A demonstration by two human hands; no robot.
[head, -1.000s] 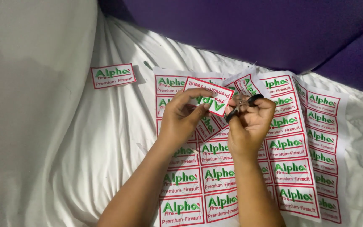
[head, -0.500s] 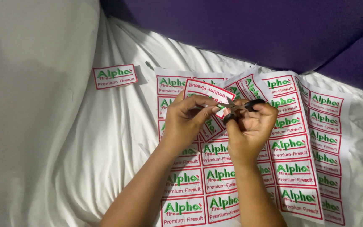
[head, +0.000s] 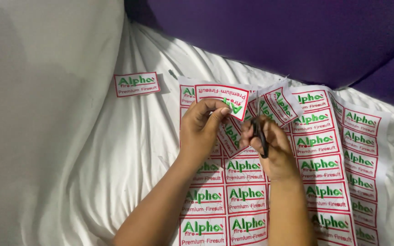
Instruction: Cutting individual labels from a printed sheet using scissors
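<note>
Label sheet [head: 324,173], thin white cloth with red-bordered rectangles: my left hand [head: 201,132] pinches one cut label [head: 221,98], right hand [head: 272,150] grips black scissors [head: 260,136].

Matt woven label sheet [head: 324,150] lies on creased white cotton-like bedsheet [head: 128,150]; scissors [head: 260,136] have glossy black handles.

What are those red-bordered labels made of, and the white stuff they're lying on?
The sheet of labels looks like thin woven fabric, matte: it curls softly where the left hand lifts one label. The white cloth underneath seems cotton-like, wrinkled and dull. The right hand grips dark scissors, probably metal.
</note>
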